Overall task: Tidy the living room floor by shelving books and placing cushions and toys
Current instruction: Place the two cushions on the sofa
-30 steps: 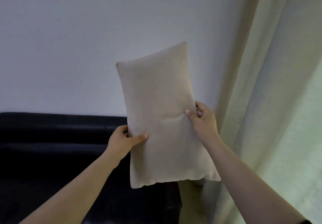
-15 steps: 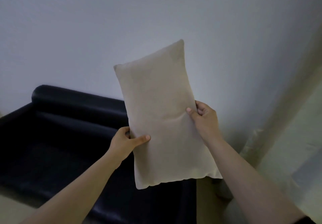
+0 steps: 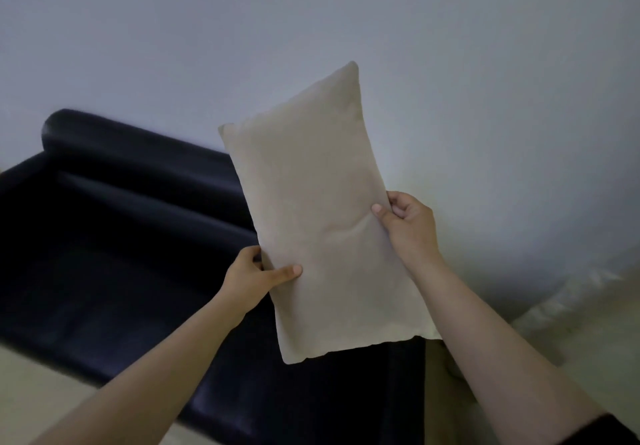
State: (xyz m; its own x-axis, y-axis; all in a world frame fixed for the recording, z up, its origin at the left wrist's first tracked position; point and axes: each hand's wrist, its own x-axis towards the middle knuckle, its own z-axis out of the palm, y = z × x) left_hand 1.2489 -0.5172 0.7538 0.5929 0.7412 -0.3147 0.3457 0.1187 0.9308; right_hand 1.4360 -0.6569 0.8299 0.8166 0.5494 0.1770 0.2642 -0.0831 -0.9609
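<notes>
Your left hand (image 3: 250,276) and right hand (image 3: 408,224) each pinch a side of the cushion (image 3: 318,216), held up over the sofa (image 3: 114,236).

Plain pale wall (image 3: 173,29), dark sofa (image 3: 121,236)

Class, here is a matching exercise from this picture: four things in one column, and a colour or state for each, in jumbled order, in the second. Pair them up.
Things:
1. cushion
2. sofa
3. wall
4. left hand

Colour or state:
A. pale grey, plain
B. grips the cushion's left edge, thumb in front
C. beige, held up on end
D. very dark, almost black

Pairs: 1-C, 2-D, 3-A, 4-B
</notes>
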